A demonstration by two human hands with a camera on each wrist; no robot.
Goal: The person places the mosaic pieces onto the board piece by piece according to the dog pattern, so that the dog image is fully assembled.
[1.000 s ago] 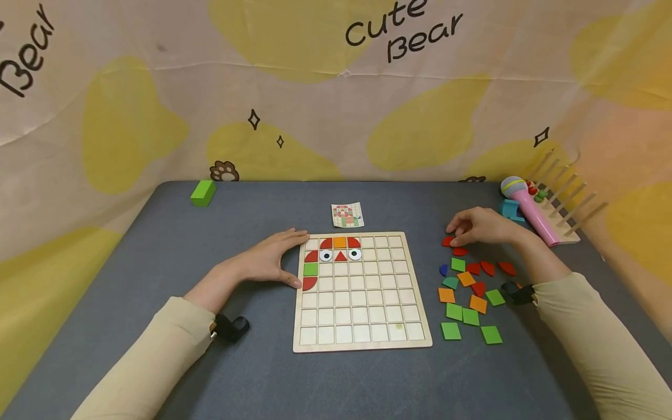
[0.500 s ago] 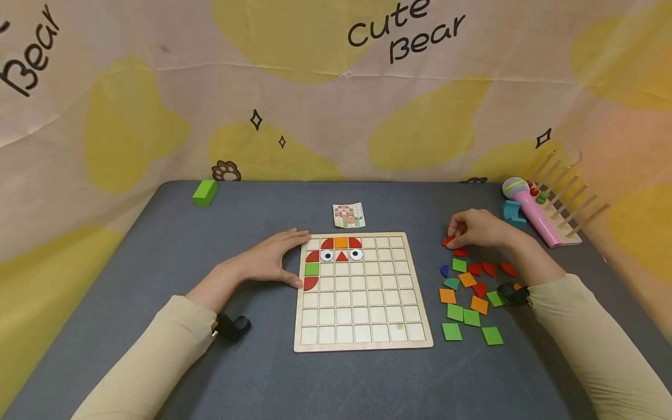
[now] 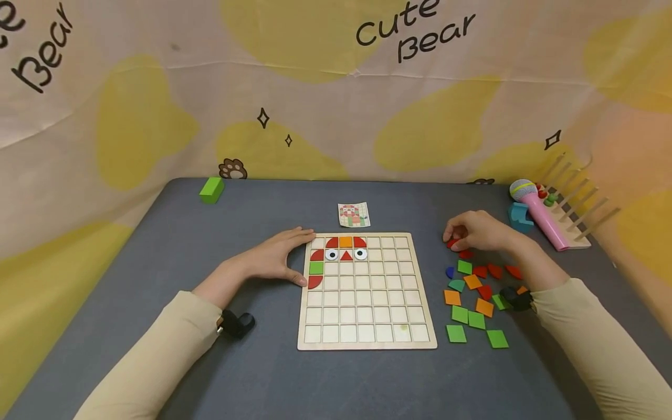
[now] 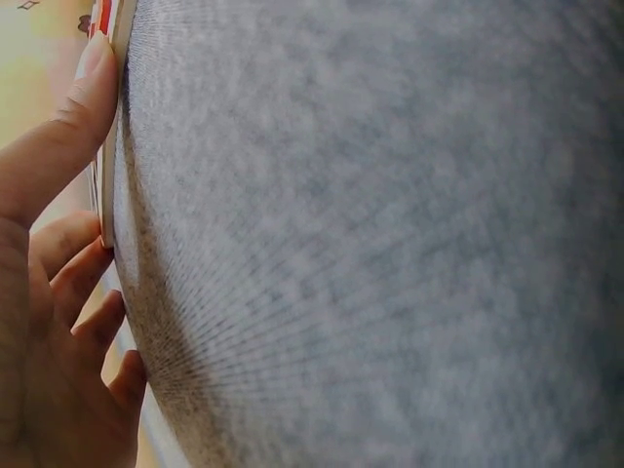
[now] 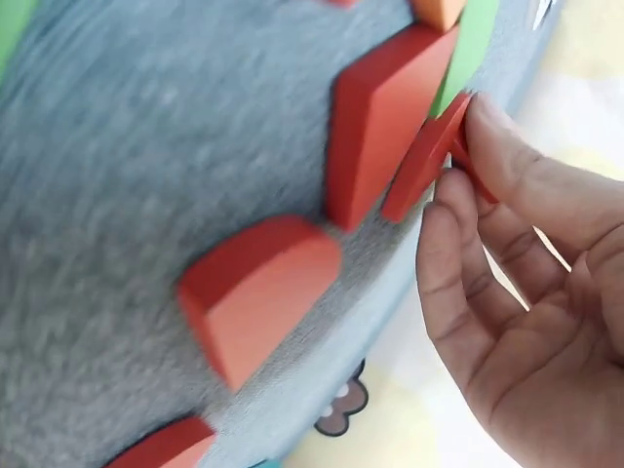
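Observation:
A pale wooden grid board lies on the dark table. My left hand rests at its upper left edge, thumb and fingers spread along the rim; the left wrist view shows the thumb against that edge. Top-left squares hold red rounded tiles, an orange square, a green square, a red triangle and two eye tiles. To the right of the board, my right hand pinches a small red tile low over the table, partly hidden by its fingers. Another red tile lies just below it.
Loose green, orange, red and blue tiles are spread right of the board. A printed pattern card lies behind it. Far right are a pink toy microphone, a blue piece and a pegged wooden rack. A green block stands back left.
The whole head view has shifted slightly to the right. Both hands stay nearly where they were, the right one still with its fingertips at the red tiles.

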